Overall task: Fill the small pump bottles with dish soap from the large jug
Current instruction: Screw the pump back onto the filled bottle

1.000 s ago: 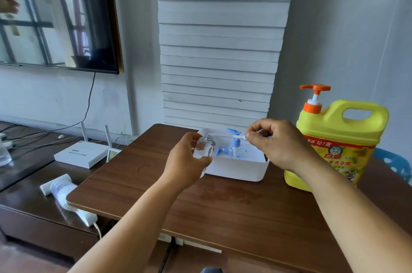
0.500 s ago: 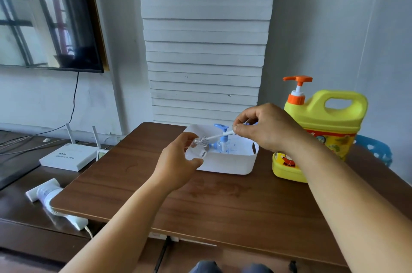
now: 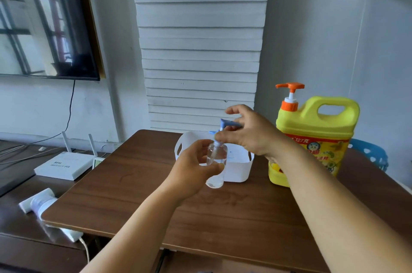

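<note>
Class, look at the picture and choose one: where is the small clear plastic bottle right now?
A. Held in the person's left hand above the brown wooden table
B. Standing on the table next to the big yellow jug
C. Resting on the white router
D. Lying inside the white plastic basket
A: the left hand grips the small clear plastic bottle above the brown wooden table, in front of the white plastic basket, while the right hand holds its blue pump top.
</note>
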The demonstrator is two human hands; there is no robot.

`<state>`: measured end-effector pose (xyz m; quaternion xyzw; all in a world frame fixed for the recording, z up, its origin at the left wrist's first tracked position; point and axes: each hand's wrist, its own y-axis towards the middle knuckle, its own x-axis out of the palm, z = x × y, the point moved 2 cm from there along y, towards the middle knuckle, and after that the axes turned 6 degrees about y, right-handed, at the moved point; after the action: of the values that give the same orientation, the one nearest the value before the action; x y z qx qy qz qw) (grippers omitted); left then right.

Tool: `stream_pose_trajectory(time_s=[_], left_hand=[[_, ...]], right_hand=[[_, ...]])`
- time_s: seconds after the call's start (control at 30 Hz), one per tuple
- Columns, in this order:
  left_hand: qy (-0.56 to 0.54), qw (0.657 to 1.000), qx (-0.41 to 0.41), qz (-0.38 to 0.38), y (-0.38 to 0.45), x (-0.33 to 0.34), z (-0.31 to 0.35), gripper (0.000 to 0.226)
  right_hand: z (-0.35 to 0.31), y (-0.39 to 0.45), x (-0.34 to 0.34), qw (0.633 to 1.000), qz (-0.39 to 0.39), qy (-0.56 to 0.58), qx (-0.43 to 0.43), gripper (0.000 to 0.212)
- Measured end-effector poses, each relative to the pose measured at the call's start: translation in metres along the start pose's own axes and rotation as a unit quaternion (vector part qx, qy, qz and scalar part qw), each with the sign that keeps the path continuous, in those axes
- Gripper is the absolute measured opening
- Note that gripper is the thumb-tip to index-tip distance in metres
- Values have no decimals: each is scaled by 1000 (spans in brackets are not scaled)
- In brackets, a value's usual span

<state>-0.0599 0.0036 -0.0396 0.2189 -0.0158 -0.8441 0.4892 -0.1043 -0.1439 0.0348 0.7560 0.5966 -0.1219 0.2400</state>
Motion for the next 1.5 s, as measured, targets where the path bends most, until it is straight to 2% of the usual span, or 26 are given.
stream_pose_trajectory(time_s=[0.07, 0.13, 0.2, 0.3, 0.4, 0.53, 0.63, 0.67, 0.73, 0.77, 0.87, 0.97, 1.07, 1.17, 1.3, 1.5], left_hand=[[-24, 1000, -5, -10, 1, -1, 2, 44], [-41, 999, -3, -17, 2, 0, 5, 41], [-41, 999, 1, -16, 3, 2, 7, 41], [-39, 999, 5, -15, 3, 5, 9, 43], [-34, 999, 8, -19, 3, 4, 8, 39], [-32, 999, 15, -20, 6, 4, 10, 37], [-20, 999, 22, -20, 8, 5, 11, 40], [-22, 999, 22, -21, 8, 6, 12, 41], [-26, 999, 23, -16, 9, 6, 14, 42], [-24, 999, 27, -14, 10, 6, 14, 42], [-22, 999, 34, -12, 10, 8, 15, 37], [-22, 999, 35, -13, 11, 9, 18, 39], [-20, 999, 40, -14, 11, 11, 22, 39], [-24, 999, 35, -13, 11, 12, 25, 40], [-15, 999, 37, -22, 10, 14, 24, 38], [2, 999, 37, -17, 6, 16, 26, 40]], right_hand=[[8, -3, -3, 985, -48, 164, 4, 56], [14, -3, 2, 965, -70, 251, -6, 33], [18, -2, 8, 964, -43, 261, -19, 19], [23, 3, 10, 973, -6, 230, -32, 13], [28, 5, 8, 973, -4, 228, -27, 18], [32, 4, 10, 964, -50, 259, -26, 15], [32, 5, 8, 973, -34, 226, -16, 42], [32, 5, 8, 970, -49, 239, -11, 45], [31, 5, 8, 959, -64, 274, -17, 27], [31, 5, 7, 960, -49, 274, -21, 19], [33, 6, 6, 961, -23, 274, -18, 33], [32, 3, 7, 954, -27, 297, -23, 22], [32, 2, 4, 948, -21, 318, -18, 43], [30, 0, 3, 951, -19, 307, -26, 19], [30, -2, 0, 948, -47, 314, -22, 34], [31, -6, 1, 938, -26, 346, -21, 18]])
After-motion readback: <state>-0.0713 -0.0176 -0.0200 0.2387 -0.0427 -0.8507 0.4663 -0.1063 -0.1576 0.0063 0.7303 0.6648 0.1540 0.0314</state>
